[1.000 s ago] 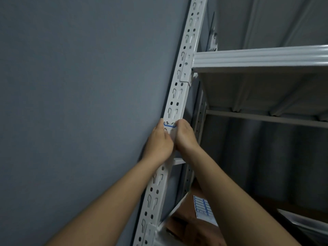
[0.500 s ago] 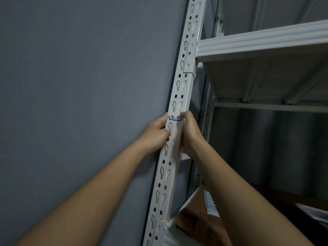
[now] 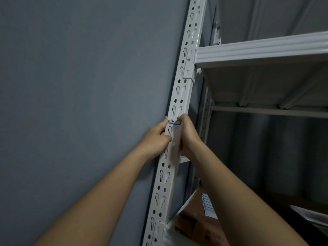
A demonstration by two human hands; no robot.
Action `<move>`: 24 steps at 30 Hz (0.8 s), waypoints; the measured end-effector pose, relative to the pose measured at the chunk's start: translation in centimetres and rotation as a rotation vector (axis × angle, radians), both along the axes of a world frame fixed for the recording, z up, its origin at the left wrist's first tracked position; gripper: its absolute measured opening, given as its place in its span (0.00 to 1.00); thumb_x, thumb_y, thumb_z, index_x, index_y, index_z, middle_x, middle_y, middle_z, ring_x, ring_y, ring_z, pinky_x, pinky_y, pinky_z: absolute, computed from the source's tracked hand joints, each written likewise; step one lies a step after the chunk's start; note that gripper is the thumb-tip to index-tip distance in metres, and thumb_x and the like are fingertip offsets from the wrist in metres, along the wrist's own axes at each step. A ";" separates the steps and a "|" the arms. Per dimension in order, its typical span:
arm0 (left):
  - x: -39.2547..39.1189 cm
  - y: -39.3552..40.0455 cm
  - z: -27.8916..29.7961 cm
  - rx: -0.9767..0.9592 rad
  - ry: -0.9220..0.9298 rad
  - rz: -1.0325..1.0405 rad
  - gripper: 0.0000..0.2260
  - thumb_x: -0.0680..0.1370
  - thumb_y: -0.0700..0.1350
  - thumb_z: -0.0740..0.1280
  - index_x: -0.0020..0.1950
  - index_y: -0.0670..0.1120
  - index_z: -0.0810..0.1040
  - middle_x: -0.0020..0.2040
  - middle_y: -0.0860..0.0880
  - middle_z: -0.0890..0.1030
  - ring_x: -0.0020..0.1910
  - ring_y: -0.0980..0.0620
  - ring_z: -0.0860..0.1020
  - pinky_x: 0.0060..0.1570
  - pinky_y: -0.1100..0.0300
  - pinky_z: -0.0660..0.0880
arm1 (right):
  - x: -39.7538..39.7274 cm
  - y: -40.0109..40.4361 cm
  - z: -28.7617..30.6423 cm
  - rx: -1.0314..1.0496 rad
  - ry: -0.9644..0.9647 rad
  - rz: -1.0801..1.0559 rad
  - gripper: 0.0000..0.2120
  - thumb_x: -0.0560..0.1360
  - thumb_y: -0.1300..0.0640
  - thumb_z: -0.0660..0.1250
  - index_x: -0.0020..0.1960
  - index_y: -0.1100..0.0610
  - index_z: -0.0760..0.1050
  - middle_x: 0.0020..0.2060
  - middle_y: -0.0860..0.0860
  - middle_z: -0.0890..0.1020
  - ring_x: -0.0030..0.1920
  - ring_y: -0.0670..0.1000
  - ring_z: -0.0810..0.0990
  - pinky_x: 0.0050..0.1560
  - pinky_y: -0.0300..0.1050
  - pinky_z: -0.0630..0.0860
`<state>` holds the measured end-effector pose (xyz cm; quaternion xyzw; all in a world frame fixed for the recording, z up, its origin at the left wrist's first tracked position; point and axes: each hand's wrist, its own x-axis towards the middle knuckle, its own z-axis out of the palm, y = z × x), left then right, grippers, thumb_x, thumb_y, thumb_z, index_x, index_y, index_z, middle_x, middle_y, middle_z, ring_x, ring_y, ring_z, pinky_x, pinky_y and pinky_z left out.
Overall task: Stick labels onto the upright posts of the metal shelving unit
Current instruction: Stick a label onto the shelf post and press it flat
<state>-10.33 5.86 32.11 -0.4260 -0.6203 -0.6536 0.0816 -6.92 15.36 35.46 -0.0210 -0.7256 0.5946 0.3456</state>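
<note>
A white perforated upright post (image 3: 184, 80) of the metal shelving unit runs from top to bottom beside the grey wall. A small white label (image 3: 174, 122) with a blue border and black marks lies across the post's front. My left hand (image 3: 158, 137) is curled on the post's left edge, with its thumb at the label's left end. My right hand (image 3: 188, 134) is curled on the right edge, with its fingertips pinching the label's right end. Most of the label is hidden by my fingers.
A grey wall (image 3: 79, 103) fills the left side. A white shelf (image 3: 262, 50) joins the post above my hands. Below on the right sit a brown cardboard box (image 3: 197, 226) and a sheet of blue-edged labels (image 3: 208, 205).
My hands have spread apart, so the post's front shows between them. The label's blue edge is more exposed than a second ago. The view has tilted slightly.
</note>
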 end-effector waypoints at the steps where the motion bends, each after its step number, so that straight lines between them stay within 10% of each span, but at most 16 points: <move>1: -0.1 0.0 0.0 -0.001 0.001 0.000 0.31 0.76 0.30 0.58 0.76 0.48 0.57 0.61 0.58 0.74 0.48 0.68 0.75 0.45 0.75 0.71 | -0.1 0.0 0.1 -0.004 0.004 0.005 0.30 0.64 0.44 0.54 0.61 0.54 0.72 0.53 0.58 0.83 0.51 0.58 0.83 0.48 0.53 0.79; 17: -0.6 0.2 -0.3 -0.023 0.040 0.008 0.33 0.75 0.32 0.61 0.77 0.50 0.55 0.72 0.54 0.66 0.65 0.58 0.71 0.64 0.63 0.68 | 1.1 0.3 0.3 0.004 -0.105 -0.008 0.20 0.74 0.49 0.53 0.57 0.54 0.78 0.43 0.54 0.85 0.43 0.55 0.81 0.45 0.48 0.75; 24: -1.2 0.7 -0.4 -0.023 0.063 0.013 0.33 0.75 0.33 0.60 0.77 0.53 0.55 0.67 0.55 0.72 0.48 0.56 0.72 0.56 0.56 0.71 | 3.3 0.1 2.0 0.094 -0.026 -0.069 0.09 0.77 0.63 0.55 0.46 0.56 0.73 0.40 0.52 0.80 0.32 0.46 0.80 0.26 0.40 0.74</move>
